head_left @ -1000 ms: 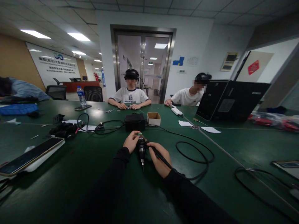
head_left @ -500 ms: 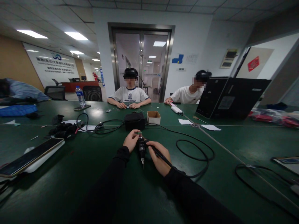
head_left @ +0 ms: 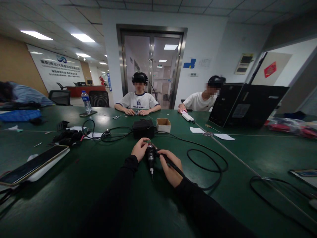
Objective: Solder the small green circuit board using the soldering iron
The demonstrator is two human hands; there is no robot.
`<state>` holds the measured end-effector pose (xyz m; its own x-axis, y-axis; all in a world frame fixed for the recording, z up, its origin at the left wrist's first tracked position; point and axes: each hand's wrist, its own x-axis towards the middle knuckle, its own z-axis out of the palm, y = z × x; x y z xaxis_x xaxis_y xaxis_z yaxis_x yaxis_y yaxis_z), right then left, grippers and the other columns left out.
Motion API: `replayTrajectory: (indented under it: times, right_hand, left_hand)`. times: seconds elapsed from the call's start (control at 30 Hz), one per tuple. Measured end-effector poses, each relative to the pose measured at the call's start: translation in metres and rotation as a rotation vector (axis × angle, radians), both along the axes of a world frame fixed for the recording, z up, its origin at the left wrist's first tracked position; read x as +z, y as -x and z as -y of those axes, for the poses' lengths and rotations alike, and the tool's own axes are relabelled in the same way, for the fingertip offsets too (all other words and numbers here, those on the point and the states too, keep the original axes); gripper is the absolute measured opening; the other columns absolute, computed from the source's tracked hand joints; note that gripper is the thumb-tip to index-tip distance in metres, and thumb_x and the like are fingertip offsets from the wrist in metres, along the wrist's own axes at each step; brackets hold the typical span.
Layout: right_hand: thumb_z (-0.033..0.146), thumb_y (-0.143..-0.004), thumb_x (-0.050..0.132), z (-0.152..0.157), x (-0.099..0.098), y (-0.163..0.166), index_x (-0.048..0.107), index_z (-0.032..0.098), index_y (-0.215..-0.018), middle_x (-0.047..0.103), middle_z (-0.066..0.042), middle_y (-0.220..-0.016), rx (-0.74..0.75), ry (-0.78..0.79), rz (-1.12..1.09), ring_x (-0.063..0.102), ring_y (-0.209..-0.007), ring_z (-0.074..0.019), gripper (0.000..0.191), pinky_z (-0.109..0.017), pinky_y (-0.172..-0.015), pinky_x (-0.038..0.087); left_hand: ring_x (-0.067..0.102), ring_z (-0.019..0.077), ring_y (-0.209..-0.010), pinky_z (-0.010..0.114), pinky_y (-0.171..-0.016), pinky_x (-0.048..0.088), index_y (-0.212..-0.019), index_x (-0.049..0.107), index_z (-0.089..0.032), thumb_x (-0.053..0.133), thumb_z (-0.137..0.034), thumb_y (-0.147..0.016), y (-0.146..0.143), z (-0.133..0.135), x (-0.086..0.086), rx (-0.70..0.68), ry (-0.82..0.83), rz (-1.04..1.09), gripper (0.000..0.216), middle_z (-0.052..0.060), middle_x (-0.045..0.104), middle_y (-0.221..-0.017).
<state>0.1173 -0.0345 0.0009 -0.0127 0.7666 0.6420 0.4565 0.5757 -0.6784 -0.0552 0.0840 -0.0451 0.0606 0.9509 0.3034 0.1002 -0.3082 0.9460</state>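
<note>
At the middle of the green table (head_left: pixel 104 185), my left hand (head_left: pixel 139 149) pinches a small green circuit board (head_left: pixel 148 142) with its fingers closed. My right hand (head_left: pixel 170 167) is wrapped round a black pen-shaped tool (head_left: pixel 170 163) whose tip points at the board. Between the two hands lies a black cylindrical tool (head_left: pixel 150 158) with a thin metal tip toward me. A black cable (head_left: pixel 210 165) loops away from the right hand across the table.
A black box (head_left: pixel 143 128) and a small cardboard box (head_left: pixel 163 125) sit just beyond my hands. A phone on a white block (head_left: pixel 34 163) lies at left. Two people sit across the table, and an open laptop (head_left: pixel 245 105) stands at right. More cables (head_left: pixel 272 191) lie at right.
My hands have shifted slightly away from me on the table, still holding the board and tool. The view has moved a little.
</note>
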Motion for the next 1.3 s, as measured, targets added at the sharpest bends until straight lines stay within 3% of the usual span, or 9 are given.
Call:
replayTrajectory:
  times: [0.63,1.3]
  right_hand:
    - [0.022,-0.088,0.052,-0.0001,-0.0003,0.0002,0.067,0.023,-0.097,0.071,-0.003,-0.099,0.035,0.003,0.028,0.067,-0.093,-0.0187,0.018,-0.030,-0.085,0.051]
    - [0.022,-0.088,0.052,-0.0020,-0.0016,0.0002,0.067,0.023,-0.094,0.071,-0.004,-0.097,-0.004,0.003,-0.004,0.066,-0.091,-0.0195,0.017,-0.031,-0.083,0.051]
  left_hand:
    - [0.066,0.0167,-0.083,0.031,-0.087,0.049,-0.105,0.062,-0.021,0.055,-0.021,-0.080,-0.0002,0.0058,0.0082,-0.017,0.006,0.004,0.026,0.003,0.070,-0.085]
    - [0.066,0.0177,-0.086,0.031,-0.087,0.048,-0.105,0.061,-0.021,0.055,-0.022,-0.082,0.0000,0.0032,0.0031,0.003,0.008,-0.009,0.025,0.003,0.071,-0.088]
